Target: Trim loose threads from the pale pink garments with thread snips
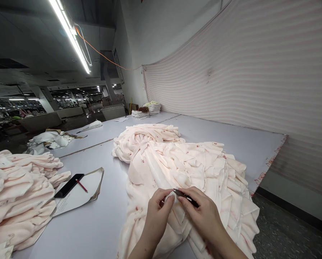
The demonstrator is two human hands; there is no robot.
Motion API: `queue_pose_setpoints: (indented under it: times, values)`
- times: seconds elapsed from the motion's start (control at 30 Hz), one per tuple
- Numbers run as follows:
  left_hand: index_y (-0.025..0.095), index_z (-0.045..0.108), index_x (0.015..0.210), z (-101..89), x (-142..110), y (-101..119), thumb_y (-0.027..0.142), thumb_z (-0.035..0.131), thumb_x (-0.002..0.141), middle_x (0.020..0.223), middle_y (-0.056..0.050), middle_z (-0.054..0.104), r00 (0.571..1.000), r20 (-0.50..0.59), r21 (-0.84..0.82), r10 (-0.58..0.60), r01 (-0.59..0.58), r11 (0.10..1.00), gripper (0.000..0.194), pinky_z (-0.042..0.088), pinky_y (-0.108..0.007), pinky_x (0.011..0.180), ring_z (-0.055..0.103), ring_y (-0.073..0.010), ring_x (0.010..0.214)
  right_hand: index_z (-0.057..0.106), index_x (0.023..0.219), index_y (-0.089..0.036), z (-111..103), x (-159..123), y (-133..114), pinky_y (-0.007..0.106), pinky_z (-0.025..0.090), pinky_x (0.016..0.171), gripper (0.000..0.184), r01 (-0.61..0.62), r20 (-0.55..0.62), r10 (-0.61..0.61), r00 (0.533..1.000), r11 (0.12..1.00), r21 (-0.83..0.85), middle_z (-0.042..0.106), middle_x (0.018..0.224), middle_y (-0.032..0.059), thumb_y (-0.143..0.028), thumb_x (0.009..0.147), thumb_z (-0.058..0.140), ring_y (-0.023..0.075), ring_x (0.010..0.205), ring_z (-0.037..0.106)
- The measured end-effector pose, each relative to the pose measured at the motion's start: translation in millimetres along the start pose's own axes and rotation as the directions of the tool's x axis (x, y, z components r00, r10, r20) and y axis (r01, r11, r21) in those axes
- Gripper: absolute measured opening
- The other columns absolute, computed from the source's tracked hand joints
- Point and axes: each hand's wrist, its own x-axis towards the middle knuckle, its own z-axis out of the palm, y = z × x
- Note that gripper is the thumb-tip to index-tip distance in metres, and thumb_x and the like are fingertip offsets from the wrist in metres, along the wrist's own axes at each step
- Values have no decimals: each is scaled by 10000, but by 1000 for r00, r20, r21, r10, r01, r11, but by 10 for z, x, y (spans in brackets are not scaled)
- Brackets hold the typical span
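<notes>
My left hand (161, 207) is closed in a pinch on a small fold of pale pink printed fabric, raised near the front of the pile. My right hand (200, 205) grips small black thread snips (187, 197), their tip pointing left and close to the pinched fold. Whether the blades touch the cloth cannot be made out. Under and beyond both hands a large heap of the same pale pink fabric (204, 162) spreads in ruffled layers, with a rolled bunch at its far end.
On the grey table (96, 223), a second pink fabric pile (15, 201) lies left. Beside it are papers (92, 180), a black phone (69, 186) and a red pencil (82, 186). White scraps (51, 139) and folded stacks (152, 107) lie farther back. Striped cloth (231, 72) hangs along the right.
</notes>
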Motion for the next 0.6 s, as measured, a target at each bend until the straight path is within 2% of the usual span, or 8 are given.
queue_pose_setpoints:
  times: [0.13, 0.2, 0.3, 0.43, 0.5, 0.6]
  values:
    - [222, 697, 989, 13, -10, 44, 342, 540, 829, 804, -38, 598, 999, -23, 100, 31, -29, 995, 254, 399, -260, 651, 529, -174, 747, 647, 1036, -262, -39, -14, -30, 235, 546, 614, 231, 43, -25, -45, 999, 995, -85, 680, 939, 23, -303, 858, 504, 170, 819, 658]
    - [222, 700, 976, 13, -11, 58, 351, 547, 820, 798, -36, 600, 999, -15, 102, 34, -32, 994, 254, 402, -259, 647, 526, -173, 733, 659, 996, -264, -57, -18, -32, 240, 542, 616, 220, 23, -41, -27, 999, 995, -94, 679, 919, 21, -303, 870, 483, 168, 792, 658]
    - [209, 709, 932, 9, -1, 60, 362, 584, 788, 827, -43, 646, 1000, -4, 41, 1, -1, 999, 244, 416, -265, 676, 548, -188, 769, 640, 1000, -255, -45, -49, -22, 232, 542, 623, 207, -48, -34, 49, 998, 998, 27, 663, 946, 35, -326, 870, 495, 175, 835, 647]
    - [174, 697, 896, 1, 30, 46, 390, 627, 755, 835, -48, 689, 988, 21, -206, -153, 154, 966, 267, 430, -257, 700, 581, -191, 795, 598, 985, -209, 79, -81, -18, 240, 540, 677, 210, -113, -53, 134, 990, 951, 288, 640, 916, 57, -348, 830, 570, 176, 833, 630]
    - [166, 672, 900, -14, 42, 40, 400, 633, 757, 813, -43, 682, 978, 73, -293, -196, 209, 933, 276, 426, -236, 672, 579, -166, 759, 609, 973, -203, 155, -53, -23, 252, 527, 701, 198, -90, -69, 119, 991, 940, 329, 638, 905, 58, -337, 830, 576, 178, 840, 621]
    - [173, 627, 890, -59, 38, 29, 404, 643, 754, 748, -14, 642, 982, 71, -286, -173, 186, 940, 268, 408, -208, 622, 548, -126, 682, 646, 885, -207, 229, 13, -25, 259, 501, 724, 156, -15, -48, 33, 998, 939, 342, 653, 871, 45, -314, 857, 536, 175, 835, 618]
